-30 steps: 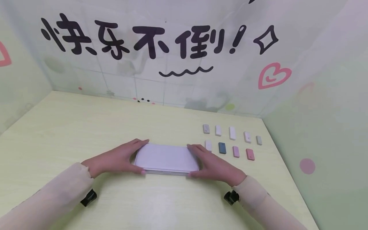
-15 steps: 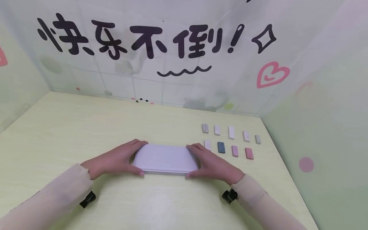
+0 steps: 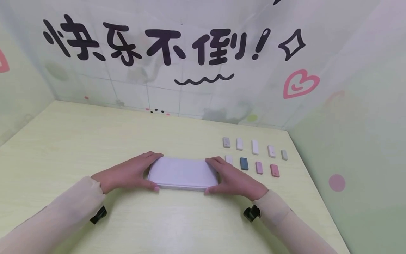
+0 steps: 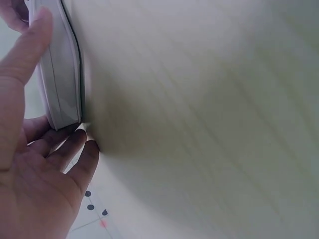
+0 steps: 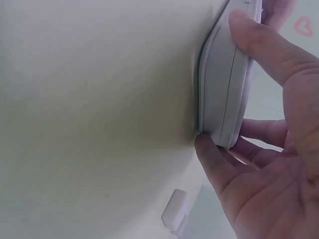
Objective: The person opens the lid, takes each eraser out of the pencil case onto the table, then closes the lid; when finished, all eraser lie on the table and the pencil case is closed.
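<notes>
In the head view a flat, pale lavender case (image 3: pixel 184 173) with rounded corners lies lengthwise between the hands. The left hand (image 3: pixel 133 173) grips its left end, thumb along the near side and fingers round the far corner. At the other end, the right hand (image 3: pixel 234 179) holds it the same way. Seen from the left wrist, the case's side wall (image 4: pixel 62 74) has a thin seam running along it, with the thumb against it. The right wrist view shows the case (image 5: pixel 219 94) closed along a similar seam, fingertips at its bottom edge close to the table.
Beyond the right hand, two rows of small rectangular blocks lie on the pale wooden table (image 3: pixel 95 141). Among them are a blue block (image 3: pixel 244 163), a pink block (image 3: pixel 259 167) and a red block (image 3: pixel 275 170). Printed white curtains (image 3: pixel 190 98) enclose the table.
Both hands keep their hold on the case's ends. The gap line under the lid's near edge looks thinner than a second ago. The small blocks stay where they were.
</notes>
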`<state>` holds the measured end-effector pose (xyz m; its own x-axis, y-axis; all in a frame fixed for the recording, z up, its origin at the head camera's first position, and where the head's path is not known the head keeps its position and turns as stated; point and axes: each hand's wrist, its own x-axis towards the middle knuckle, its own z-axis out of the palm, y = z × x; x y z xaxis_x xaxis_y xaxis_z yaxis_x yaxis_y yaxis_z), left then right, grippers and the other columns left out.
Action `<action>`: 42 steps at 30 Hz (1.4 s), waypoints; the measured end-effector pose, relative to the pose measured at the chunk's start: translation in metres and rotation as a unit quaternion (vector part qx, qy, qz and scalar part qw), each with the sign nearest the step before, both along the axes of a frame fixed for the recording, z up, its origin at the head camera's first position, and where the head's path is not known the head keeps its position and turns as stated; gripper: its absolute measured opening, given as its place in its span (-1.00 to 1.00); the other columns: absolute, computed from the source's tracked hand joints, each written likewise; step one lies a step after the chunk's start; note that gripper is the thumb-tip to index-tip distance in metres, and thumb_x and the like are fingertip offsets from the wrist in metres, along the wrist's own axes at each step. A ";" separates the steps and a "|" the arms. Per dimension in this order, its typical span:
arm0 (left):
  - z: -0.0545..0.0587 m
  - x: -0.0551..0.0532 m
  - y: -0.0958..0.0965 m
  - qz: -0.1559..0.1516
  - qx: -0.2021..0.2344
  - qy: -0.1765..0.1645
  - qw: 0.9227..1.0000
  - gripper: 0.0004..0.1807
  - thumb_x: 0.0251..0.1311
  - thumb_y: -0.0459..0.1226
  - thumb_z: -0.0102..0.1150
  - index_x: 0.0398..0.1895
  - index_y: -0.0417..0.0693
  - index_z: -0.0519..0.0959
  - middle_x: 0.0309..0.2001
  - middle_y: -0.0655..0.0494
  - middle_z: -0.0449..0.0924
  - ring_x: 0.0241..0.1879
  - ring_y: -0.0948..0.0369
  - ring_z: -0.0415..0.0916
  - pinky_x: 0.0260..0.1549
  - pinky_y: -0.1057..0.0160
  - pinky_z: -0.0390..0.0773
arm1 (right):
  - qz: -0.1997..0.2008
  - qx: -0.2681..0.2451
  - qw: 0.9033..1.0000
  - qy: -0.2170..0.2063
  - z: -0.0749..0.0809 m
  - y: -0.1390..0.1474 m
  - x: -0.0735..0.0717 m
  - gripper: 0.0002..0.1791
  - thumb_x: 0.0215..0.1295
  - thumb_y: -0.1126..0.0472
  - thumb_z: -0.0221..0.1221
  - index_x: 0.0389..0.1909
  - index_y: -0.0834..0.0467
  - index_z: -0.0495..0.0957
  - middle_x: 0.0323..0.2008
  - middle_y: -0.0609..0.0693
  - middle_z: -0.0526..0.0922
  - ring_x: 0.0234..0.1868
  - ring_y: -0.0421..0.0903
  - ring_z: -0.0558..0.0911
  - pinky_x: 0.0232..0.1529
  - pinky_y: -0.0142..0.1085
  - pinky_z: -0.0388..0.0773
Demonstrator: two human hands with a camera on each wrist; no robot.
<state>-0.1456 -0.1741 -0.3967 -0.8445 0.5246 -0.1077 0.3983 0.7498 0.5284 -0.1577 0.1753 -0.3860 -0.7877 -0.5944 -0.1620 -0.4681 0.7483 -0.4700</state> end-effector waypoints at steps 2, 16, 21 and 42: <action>0.000 -0.003 0.000 -0.002 0.000 0.000 1.000 0.24 -0.04 0.24 0.56 0.57 -0.27 0.22 0.41 -0.17 0.44 0.35 -0.10 0.47 0.37 -0.20 0.44 | -0.001 -0.002 1.000 -0.002 0.000 0.000 -0.003 0.14 0.10 -0.15 0.55 0.59 0.20 0.22 0.48 0.08 0.40 0.39 -0.01 0.51 0.41 -0.08 0.49; 0.002 -0.010 -0.001 0.010 0.002 -0.017 1.000 0.28 0.02 0.22 0.54 0.61 -0.33 0.12 0.47 -0.27 0.35 0.43 -0.17 0.39 0.42 -0.24 0.37 | -0.016 -0.009 0.999 -0.034 0.003 -0.005 -0.017 0.14 0.13 -0.11 0.54 0.63 0.11 0.16 0.54 0.06 0.31 0.49 0.01 0.41 0.49 -0.05 0.41; 0.002 -0.009 -0.001 0.013 0.007 -0.031 0.999 0.30 0.08 0.22 0.49 0.65 -0.31 0.01 0.51 -0.30 0.27 0.48 -0.21 0.32 0.44 -0.26 0.32 | -0.021 -0.019 0.999 -0.039 0.003 -0.003 -0.016 0.13 0.14 -0.09 0.54 0.64 0.11 0.15 0.56 0.07 0.29 0.52 0.03 0.38 0.51 -0.03 0.38; 0.002 -0.004 0.000 0.017 0.031 -0.047 0.998 0.33 0.17 0.21 0.44 0.68 -0.31 -0.14 0.55 -0.32 0.18 0.51 -0.19 0.26 0.47 -0.27 0.28 | -0.034 -0.019 0.998 -0.043 0.000 -0.006 -0.012 0.13 0.20 -0.03 0.51 0.67 0.10 0.08 0.60 0.10 0.21 0.52 0.06 0.37 0.51 -0.03 0.37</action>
<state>-0.1497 -0.1738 -0.3949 -0.8498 0.5038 -0.1551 0.3196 0.7264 0.6084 -0.1697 0.1692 -0.3860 -0.8103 -0.5474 -0.2092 -0.3740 0.7579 -0.5345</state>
